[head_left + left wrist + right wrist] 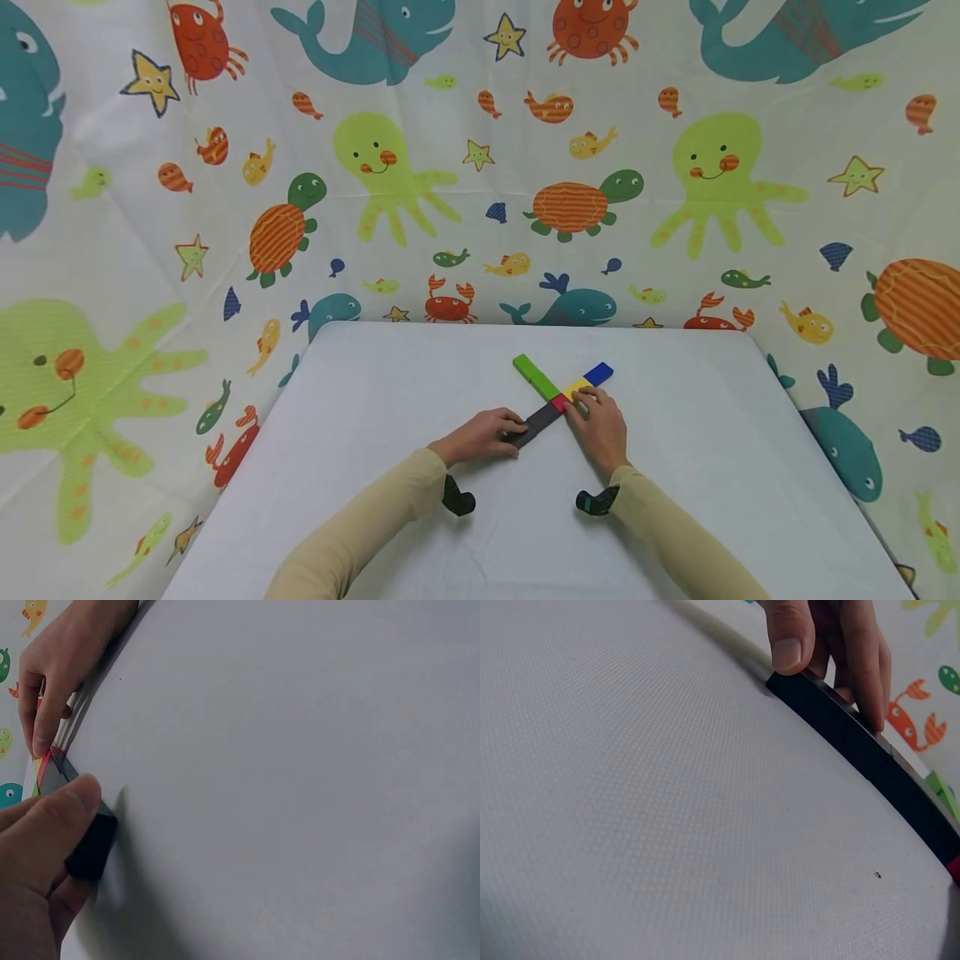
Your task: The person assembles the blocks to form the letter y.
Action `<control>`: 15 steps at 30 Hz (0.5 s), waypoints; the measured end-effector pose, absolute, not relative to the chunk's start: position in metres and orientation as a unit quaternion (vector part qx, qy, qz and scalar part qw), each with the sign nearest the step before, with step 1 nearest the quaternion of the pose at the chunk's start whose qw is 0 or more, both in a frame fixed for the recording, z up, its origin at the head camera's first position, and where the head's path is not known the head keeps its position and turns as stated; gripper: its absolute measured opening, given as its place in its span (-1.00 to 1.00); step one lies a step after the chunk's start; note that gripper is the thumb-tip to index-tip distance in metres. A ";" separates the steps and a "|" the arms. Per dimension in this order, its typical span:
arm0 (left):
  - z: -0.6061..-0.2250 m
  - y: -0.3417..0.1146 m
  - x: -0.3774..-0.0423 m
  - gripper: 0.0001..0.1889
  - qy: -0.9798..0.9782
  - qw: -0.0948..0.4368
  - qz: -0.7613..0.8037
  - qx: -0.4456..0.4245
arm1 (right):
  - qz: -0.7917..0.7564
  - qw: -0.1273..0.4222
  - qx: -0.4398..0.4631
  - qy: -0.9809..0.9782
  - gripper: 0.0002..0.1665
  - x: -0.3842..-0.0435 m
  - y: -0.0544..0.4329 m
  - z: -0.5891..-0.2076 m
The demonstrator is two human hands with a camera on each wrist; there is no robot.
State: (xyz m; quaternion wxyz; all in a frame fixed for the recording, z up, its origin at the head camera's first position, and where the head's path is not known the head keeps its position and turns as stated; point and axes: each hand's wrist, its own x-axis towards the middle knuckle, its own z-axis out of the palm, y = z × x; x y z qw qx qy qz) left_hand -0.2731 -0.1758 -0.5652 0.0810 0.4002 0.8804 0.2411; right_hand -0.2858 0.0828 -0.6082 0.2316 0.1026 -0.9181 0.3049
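Note:
Small coloured blocks lie end to end in a slanting row on the white table. At its near left end are dark grey blocks [543, 417], followed by a red block [558, 403], a yellow block [577, 387] and a blue block [599, 373]. A green bar [536, 377] branches off toward the back left from the red block. My left hand [483, 437] grips the near end of the dark grey part between thumb and fingers. With thumb and fingertips, my right hand [603, 425] pinches the row at the red and yellow blocks, partly covering them.
The white table [390, 375] reaches back to a hanging cloth [465, 217] printed with sea animals. Black wrist-worn devices [457, 497] stick out under both beige sleeves [375, 521].

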 end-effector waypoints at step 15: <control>-0.564 -0.176 -0.273 -0.51 0.880 0.086 0.235 0.403 | 0.309 0.219 0.095 -0.921 -0.62 -0.284 0.082 -0.607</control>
